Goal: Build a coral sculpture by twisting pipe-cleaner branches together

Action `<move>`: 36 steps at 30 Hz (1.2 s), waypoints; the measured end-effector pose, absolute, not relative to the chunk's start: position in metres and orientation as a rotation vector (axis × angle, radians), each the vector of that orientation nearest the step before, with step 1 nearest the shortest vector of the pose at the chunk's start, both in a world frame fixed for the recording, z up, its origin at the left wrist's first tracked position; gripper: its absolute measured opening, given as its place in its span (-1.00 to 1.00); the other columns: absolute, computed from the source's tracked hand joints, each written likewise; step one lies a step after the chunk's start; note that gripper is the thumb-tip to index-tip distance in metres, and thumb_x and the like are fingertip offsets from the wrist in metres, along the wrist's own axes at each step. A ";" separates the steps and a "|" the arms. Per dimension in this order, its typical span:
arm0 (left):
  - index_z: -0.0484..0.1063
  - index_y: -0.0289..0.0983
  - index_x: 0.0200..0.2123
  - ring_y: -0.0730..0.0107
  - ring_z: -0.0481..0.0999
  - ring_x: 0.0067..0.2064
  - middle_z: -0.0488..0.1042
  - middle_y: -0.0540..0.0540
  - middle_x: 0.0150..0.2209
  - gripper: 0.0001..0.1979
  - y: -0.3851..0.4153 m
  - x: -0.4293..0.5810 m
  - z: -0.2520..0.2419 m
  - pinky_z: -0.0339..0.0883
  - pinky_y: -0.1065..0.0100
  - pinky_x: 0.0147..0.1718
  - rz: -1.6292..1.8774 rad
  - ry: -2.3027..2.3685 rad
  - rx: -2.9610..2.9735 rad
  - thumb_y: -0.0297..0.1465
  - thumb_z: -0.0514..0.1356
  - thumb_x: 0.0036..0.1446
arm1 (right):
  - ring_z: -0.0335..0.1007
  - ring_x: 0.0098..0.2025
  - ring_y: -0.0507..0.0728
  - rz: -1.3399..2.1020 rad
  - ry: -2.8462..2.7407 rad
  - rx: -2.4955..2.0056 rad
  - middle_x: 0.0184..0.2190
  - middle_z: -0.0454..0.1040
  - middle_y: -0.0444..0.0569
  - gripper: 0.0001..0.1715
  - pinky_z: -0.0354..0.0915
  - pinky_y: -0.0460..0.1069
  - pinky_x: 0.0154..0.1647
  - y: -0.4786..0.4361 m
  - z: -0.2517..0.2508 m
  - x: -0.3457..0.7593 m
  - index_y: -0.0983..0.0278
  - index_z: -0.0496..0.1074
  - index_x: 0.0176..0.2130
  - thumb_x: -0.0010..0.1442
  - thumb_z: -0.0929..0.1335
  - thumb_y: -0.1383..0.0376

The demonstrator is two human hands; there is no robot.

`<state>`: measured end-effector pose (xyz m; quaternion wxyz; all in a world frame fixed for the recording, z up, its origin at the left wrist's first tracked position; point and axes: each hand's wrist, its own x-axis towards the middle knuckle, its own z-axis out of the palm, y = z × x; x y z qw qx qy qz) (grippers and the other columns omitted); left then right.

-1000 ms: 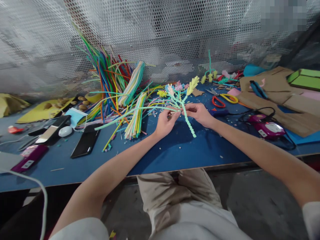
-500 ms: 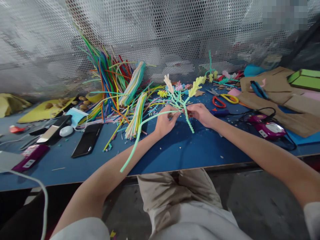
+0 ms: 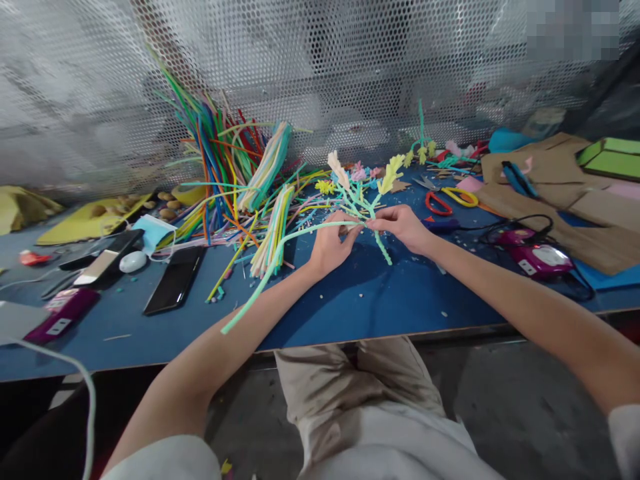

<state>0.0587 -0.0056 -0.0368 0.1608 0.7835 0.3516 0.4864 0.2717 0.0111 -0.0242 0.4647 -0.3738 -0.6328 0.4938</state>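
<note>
both hands pinched at the joint of a pipe-cleaner flower sprig (image 3: 363, 193), just above the blue table (image 3: 350, 307)

the left hand (image 3: 330, 243) is curled shut, thumb and fingers nipping one end of a long mint pipe cleaner (image 3: 260, 280) that arcs left and down past the table edge. meeting it fingertip to fingertip, the right hand (image 3: 400, 225) pinches the sprig's twisted green stem, with the yellow, cream and pink tips fanning up behind. further out, a heap of loose pipe cleaners (image 3: 225, 160) lies to the left, and red scissors (image 3: 437, 203) and a purple glue gun (image 3: 535, 257) to the right.
</note>
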 end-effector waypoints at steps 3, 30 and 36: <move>0.52 -0.18 -0.17 0.24 0.60 -0.18 0.61 -0.15 -0.18 -0.70 -0.006 0.059 -0.037 0.46 0.24 -0.30 1.383 1.010 2.233 -0.07 0.24 0.40 | 0.28 -0.43 0.02 1.202 -1.570 -0.925 -0.50 0.52 -0.13 -0.66 0.20 -0.02 -0.34 0.012 -0.024 0.273 0.26 0.61 -0.48 -0.07 0.61 0.06; 0.53 -0.21 -0.10 0.30 0.65 -0.11 0.64 -0.12 -0.10 -0.83 -0.008 0.056 -0.039 0.57 0.29 -0.20 1.406 0.975 2.330 -0.24 0.22 0.43 | 0.39 -0.35 0.10 0.858 -1.832 -0.847 -0.42 0.56 -0.07 -0.54 0.34 0.04 -0.20 0.003 -0.008 0.279 0.26 0.62 -0.37 0.02 0.60 -0.07; 0.53 -0.19 -0.10 0.25 0.66 -0.07 0.64 -0.12 -0.08 -0.84 -0.007 0.055 -0.040 0.58 0.25 -0.18 1.414 0.965 2.327 -0.24 0.23 0.42 | 0.36 -0.35 0.10 0.779 -1.852 -0.855 -0.42 0.53 -0.06 -0.48 0.28 0.04 -0.23 0.003 -0.010 0.279 0.27 0.61 -0.38 0.04 0.59 -0.13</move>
